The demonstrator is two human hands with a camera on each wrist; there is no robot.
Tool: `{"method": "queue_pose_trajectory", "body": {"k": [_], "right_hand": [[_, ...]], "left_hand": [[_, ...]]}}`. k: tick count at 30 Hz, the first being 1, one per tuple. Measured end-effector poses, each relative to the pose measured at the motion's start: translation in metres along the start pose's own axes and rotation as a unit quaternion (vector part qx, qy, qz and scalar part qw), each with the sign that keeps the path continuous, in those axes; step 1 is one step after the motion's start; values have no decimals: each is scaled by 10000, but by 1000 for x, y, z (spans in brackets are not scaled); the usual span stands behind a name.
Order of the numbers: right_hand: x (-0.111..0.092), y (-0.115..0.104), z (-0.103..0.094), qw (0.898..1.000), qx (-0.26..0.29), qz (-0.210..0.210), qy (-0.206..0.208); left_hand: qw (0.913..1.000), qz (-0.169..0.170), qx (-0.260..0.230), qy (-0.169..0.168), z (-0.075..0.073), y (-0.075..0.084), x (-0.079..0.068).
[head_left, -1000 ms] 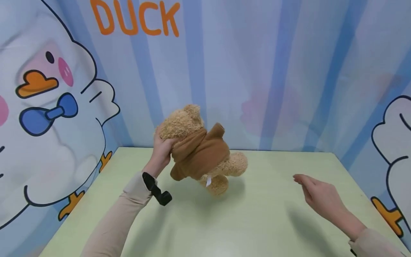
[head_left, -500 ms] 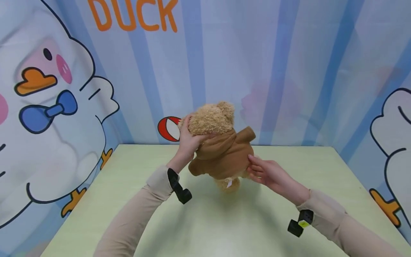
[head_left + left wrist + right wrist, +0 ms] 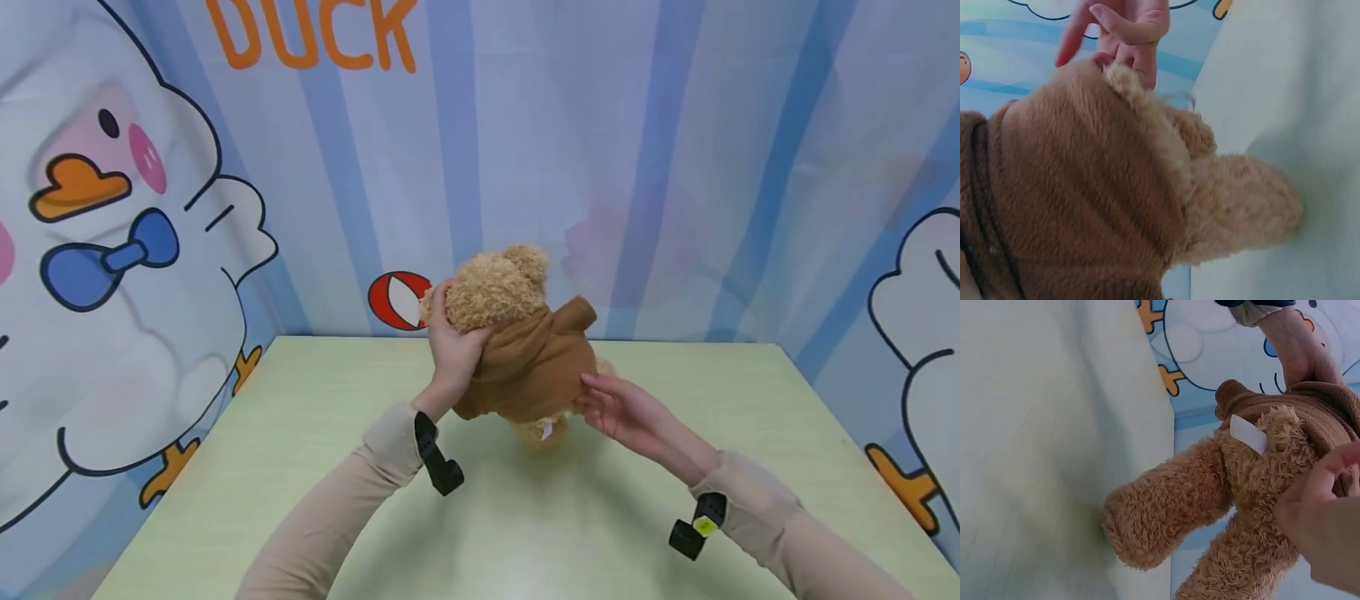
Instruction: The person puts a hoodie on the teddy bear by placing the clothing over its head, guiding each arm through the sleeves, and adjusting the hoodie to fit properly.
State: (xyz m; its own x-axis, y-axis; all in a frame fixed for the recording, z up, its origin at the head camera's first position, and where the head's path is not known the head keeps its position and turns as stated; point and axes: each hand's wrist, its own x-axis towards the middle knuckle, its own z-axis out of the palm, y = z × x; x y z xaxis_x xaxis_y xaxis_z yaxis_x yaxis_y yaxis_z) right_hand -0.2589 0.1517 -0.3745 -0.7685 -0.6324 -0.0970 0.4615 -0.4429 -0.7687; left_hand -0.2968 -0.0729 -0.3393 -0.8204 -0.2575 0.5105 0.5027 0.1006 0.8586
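A pale yellow-green, flat-topped bench (image 3: 750,400) stands before a light-blue fabric backdrop (image 3: 540,125) with darker blue vertical stripes (image 3: 656,167). Printed there are orange capitals (image 3: 327,37) reading DUCK, a red-and-white ball (image 3: 397,300) and, at left, a large white cartoon duck (image 3: 150,367) with a blue bow tie (image 3: 123,257). Soft shadows (image 3: 420,533) mark the bench.

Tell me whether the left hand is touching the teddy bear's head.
Touching. The head view shows the left hand gripping the teddy bear's head, its fingers laid directly against it.
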Motion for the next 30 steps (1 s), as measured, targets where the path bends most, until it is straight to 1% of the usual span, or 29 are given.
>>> {"method": "queue_pose_trajectory", "body": {"k": [1, 3, 5, 8, 11, 14, 16, 18, 19, 20, 23, 26, 28, 30], "right_hand": [[-1, 1, -1, 9996, -184, 13, -193], [-2, 2, -3, 9964, -714, 4, -455], [-3, 4, -4, 9912, -1225, -27, -498], [-4, 8, -5, 9815, -1888, -141, -270], [-3, 10, -6, 9694, -2424, -376, 5], [-1, 12, -9, 9528, -2959, -628, 239], [0, 15, -10, 9390, -3327, -799, 352], [-1, 17, -12, 9233, -3698, -962, 385], [-2, 18, -13, 9128, -3929, -1050, 374], [-3, 19, -14, 8998, -4196, -1143, 355], [-6, 20, -18, 8546, -4991, -1413, 231], [-8, 19, -24, 8126, -5598, -1622, 64], [-10, 19, -27, 7915, -5861, -1732, -28], [-10, 19, -29, 7736, -6075, -1803, -31]], "left_hand": [[10000, -7, -36, 49, 1, 0, -1], [9999, -49, -87, 133, 3, 1, -2], [9997, -116, -106, 199, 4, 2, -4], [9993, -196, -98, 294, 7, 3, -6], [9990, -237, -72, 371, 9, 3, -8], [9989, -294, -58, 369, 11, 3, -9], [9989, -344, -51, 322, 12, 4, -8], [9988, -423, 5, 259, 12, 6, -7], [9985, -497, 53, 234, 11, 6, -6], [9981, -570, 69, 209, 11, 6, -4], [9957, -912, 127, 136, 7, 6, 0], [9921, -1250, 79, 26, 4, 6, 3], [9900, -1408, 53, -30, 1, 5, 6], [9892, -1467, -23, -70, -1, 5, 8]]}}
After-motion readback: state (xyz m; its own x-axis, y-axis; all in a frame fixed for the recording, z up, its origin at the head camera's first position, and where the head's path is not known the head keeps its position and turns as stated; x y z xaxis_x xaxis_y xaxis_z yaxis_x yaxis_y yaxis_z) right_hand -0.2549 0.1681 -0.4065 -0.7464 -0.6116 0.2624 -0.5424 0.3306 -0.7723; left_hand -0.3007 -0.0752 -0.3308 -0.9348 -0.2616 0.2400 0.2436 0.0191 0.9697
